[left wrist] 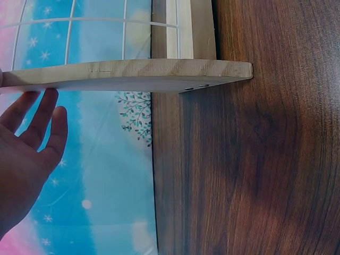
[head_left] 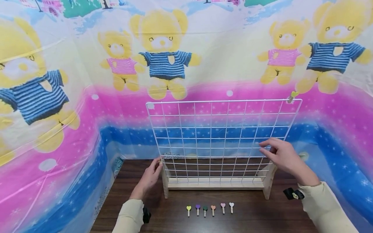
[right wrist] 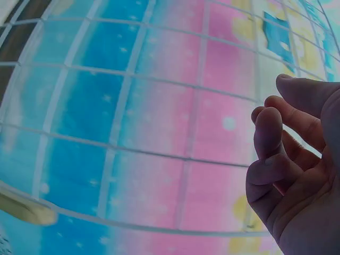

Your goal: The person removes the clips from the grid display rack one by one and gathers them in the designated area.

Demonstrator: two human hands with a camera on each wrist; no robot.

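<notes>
A white wire grid rack (head_left: 204, 138) stands upright in a wooden stand (head_left: 215, 186). My left hand (head_left: 150, 176) holds the upper end of the stand's left side board (left wrist: 133, 74); in the left wrist view, fingertips (left wrist: 50, 95) meet the board's outer face. Raised before the grid's right part, my right hand (head_left: 281, 153) has thumb and index finger apart and nothing between them. A wooden clothespin with a yellow heart (head_left: 293, 95) is clipped on the grid's top wire near the right corner. In front of the stand lie several heart clothespins, including yellow (head_left: 188, 208), purple (head_left: 198, 207) and white (head_left: 231, 205).
Dark green (head_left: 205, 209), orange (head_left: 213, 208) and pink (head_left: 223, 205) heart clothespins complete the row on the dark wooden table (head_left: 247, 220). A cloth (head_left: 218, 64) printed with teddy bears hangs behind and along both sides.
</notes>
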